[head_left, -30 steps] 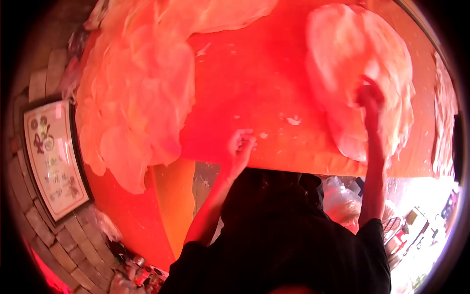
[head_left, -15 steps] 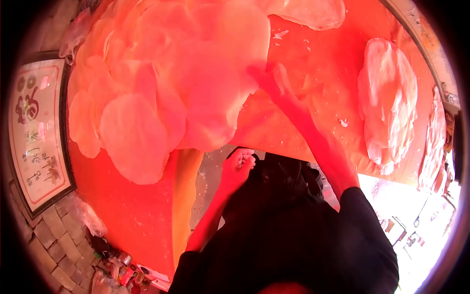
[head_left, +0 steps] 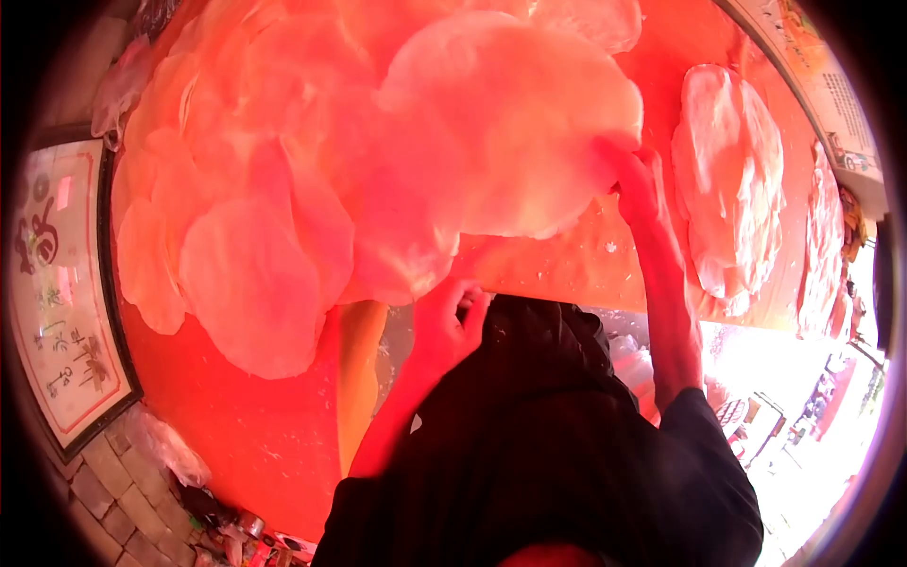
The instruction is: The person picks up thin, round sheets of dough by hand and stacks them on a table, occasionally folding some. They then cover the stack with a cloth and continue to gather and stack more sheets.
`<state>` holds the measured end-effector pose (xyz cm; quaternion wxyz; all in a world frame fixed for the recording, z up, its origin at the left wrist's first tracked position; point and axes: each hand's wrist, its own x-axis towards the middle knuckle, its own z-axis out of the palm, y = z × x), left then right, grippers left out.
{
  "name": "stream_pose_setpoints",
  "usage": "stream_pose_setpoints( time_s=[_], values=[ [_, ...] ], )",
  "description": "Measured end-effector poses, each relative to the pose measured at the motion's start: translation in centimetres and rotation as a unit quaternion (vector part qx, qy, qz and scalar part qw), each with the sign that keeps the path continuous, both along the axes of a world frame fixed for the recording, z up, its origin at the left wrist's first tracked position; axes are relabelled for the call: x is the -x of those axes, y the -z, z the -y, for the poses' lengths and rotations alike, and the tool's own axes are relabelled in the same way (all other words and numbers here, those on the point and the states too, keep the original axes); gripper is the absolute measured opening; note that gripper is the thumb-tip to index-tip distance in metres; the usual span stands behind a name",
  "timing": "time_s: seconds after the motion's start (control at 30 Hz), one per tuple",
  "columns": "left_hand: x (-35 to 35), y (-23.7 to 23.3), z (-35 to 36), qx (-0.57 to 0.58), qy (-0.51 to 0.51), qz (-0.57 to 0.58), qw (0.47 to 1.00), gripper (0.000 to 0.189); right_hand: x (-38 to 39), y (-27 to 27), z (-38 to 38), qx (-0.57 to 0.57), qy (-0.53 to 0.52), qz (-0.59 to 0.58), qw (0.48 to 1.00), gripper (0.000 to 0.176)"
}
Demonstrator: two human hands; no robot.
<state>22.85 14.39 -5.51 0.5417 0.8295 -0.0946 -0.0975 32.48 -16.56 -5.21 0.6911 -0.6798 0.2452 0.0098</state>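
"In the head view, what is the right hand (head_left: 635,175) doing?"

"It is gripping a thin round sheet (head_left: 510,123) at the right rim, its fingers apparently clamping there. The sheet is lying across the right side of a broad pile (head_left: 250,274), its near edge overlapping a red table cover (head_left: 548,265)."

"And the left hand (head_left: 453,312)?"

"It is hanging by the table's front edge, beside the pile's lower fringe. Its fingers are curling palmward, no sheet showing between them; from where I am standing, I cannot tell whether they are meeting."

"Is 1 grip enough?"

"For something this limp, I am judging it risky: 1 pinch could be straining the rim. Spreading the fingertips along it, keeping any tension low and even, and supporting the near edge with the left hand would be guarding against tears and folds."

"And that separate stack (head_left: 727,180)?"

"It is lying just right of the right hand, so the wrist should be staying clear."
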Motion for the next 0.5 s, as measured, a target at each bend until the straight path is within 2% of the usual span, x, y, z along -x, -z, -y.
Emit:
stream_pose_setpoints(
  time_s=[0.07, 0.13, 0.23, 0.33, 0.37, 0.47, 0.5],
  values=[
    [-1.7, 0.6, 0.2, -0.078, -0.031, 0.194, 0.977, 0.027, 0.7, 0.4, 0.5, -0.013, 0.013, 0.001, 1.000, 0.018],
    [-3.5, 1.9, 0.2, -0.171, -0.051, 0.292, 0.940, 0.024, 2.2, 1.7, 2.8, -0.026, 0.021, -0.010, 0.999, 0.019],
    [-4.8, 5.9, -0.1, -0.312, -0.022, 0.286, 0.906, 0.020, 4.4, 3.8, 5.4, -0.044, 0.036, -0.028, 0.998, 0.021],
    [-5.0, 8.9, -1.1, -0.381, 0.003, 0.266, 0.885, 0.016, 5.2, 4.1, 5.2, -0.018, 0.066, -0.077, 0.995, 0.034],
    [-5.1, 9.4, -1.5, -0.389, 0.003, 0.260, 0.884, 0.015, 4.9, 3.8, 5.5, -0.017, 0.074, -0.088, 0.993, 0.037],
    [-6.8, 7.7, -1.6, -0.332, -0.031, 0.224, 0.916, 0.013, 5.7, 4.2, 5.9, -0.219, 0.073, -0.069, 0.970, 0.047],
    [-7.4, 5.0, -0.6, -0.298, -0.043, 0.196, 0.933, 0.013, 6.0, 3.7, 5.3, -0.186, 0.085, -0.082, 0.976, 0.049]
  ],
)
